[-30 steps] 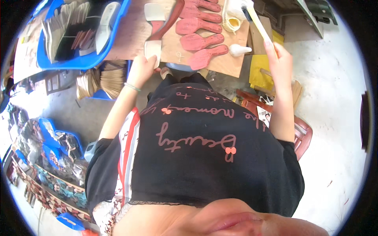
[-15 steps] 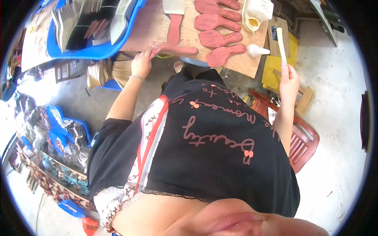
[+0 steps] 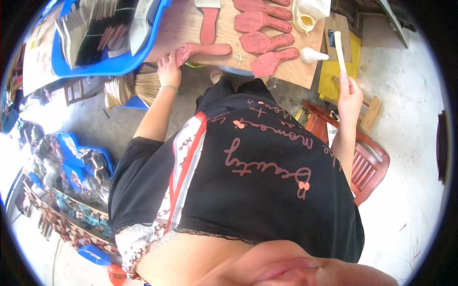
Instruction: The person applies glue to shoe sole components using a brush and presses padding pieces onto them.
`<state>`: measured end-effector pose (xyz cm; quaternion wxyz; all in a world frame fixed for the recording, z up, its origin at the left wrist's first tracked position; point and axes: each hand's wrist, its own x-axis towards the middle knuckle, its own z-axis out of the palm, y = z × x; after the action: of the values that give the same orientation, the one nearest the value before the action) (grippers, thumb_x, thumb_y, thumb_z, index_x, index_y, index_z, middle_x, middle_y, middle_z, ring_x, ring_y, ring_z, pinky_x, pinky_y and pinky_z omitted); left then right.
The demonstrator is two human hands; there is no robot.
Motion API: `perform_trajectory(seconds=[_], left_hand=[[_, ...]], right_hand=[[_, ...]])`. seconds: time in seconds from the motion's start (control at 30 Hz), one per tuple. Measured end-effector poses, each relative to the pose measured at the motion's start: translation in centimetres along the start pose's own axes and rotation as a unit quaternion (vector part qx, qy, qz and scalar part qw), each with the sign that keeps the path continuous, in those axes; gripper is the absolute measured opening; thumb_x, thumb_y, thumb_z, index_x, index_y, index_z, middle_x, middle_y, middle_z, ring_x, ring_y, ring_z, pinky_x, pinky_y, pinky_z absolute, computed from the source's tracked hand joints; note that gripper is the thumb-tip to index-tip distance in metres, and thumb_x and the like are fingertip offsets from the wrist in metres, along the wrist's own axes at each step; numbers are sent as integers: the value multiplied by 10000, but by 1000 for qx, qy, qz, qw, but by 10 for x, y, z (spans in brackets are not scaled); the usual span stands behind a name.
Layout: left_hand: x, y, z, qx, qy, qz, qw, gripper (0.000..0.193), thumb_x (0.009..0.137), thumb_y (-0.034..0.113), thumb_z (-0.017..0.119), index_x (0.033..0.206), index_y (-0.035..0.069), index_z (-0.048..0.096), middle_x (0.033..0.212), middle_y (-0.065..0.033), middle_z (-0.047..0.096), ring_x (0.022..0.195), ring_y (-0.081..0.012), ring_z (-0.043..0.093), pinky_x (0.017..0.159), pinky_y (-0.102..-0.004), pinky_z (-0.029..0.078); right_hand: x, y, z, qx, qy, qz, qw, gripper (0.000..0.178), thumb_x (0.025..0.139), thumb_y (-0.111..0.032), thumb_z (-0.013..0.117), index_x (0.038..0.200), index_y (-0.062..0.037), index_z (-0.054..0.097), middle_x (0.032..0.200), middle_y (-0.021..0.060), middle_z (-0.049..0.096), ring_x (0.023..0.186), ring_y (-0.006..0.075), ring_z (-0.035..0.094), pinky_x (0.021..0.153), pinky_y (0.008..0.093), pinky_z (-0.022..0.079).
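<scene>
My left hand (image 3: 169, 72) rests at the table's near edge with its fingers stretched out, beside and close against the wide end of a reddish wooden scraper handle (image 3: 204, 49). That handle lies flat along the edge. Off to the right, my right hand (image 3: 350, 94) is closed around the lower end of a thin pale stick (image 3: 339, 50), which points upward. A small pale string-like squiggle (image 3: 240, 60) lies on the wood. Several more reddish handle pieces (image 3: 273, 62) are lined up to its right. Farther back lies a wide-bladed scraper (image 3: 208, 26) with a reddish handle.
A blue basket (image 3: 102, 71) with metal blades stands at the table's left. On the right are a white nozzle-tipped bottle (image 3: 315, 56) and a white container (image 3: 305, 21) with a yellowish opening. A reddish wooden chair (image 3: 369, 167) stands by my right arm; bundled sticks (image 3: 145, 83) sit below the table.
The reddish handle near my left hand has shifted left and farther onto the table; my left fingers have come off its top. The right hand keeps the stick nearly in place.
</scene>
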<state>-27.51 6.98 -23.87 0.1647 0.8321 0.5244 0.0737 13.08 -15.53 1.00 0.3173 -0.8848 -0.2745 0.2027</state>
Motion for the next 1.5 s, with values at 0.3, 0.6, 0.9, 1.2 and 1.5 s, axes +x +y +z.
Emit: perform_trajectory(seconds=[0.3,0.6,0.9,1.2,1.5], left_hand=[[29,-15,8,124,21,123,984,732,763,265,707,1404,117,386,1297,-121,475,1160,-339,478,974,-502,377],[63,13,-14,-1,2,172,985,963,695,484,757,1446,72,318,1402,-177,405,1303,-375,376,1089,-499,296],[258,118,-18,227,129,251,932,548,846,62,543,1379,118,430,1372,-134,460,1298,-315,410,1108,-465,312],[280,142,-83,136,-112,195,965,175,829,81,557,979,44,639,1019,-153,625,1028,-359,588,881,-444,478],[135,152,-119,-171,94,118,974,157,755,-7,664,908,-14,630,954,-103,582,908,-216,595,791,-305,493]], right_hand=[[1,-8,9,16,-18,-12,1000,315,971,-271,582,896,29,643,721,-69,498,662,23,390,573,200,319],[6,-6,2,-4,-5,-6,1000,323,963,-288,595,910,26,648,721,-66,502,679,29,407,589,202,335],[29,-2,-11,25,-3,-18,1000,347,939,-319,617,880,20,654,647,-67,444,625,41,381,547,236,328],[107,20,-33,-179,-192,45,964,551,914,-488,572,695,17,537,584,82,431,565,155,410,552,338,373],[237,64,37,-265,-287,-6,920,597,892,-527,520,775,40,666,769,249,636,757,386,637,701,441,483]])
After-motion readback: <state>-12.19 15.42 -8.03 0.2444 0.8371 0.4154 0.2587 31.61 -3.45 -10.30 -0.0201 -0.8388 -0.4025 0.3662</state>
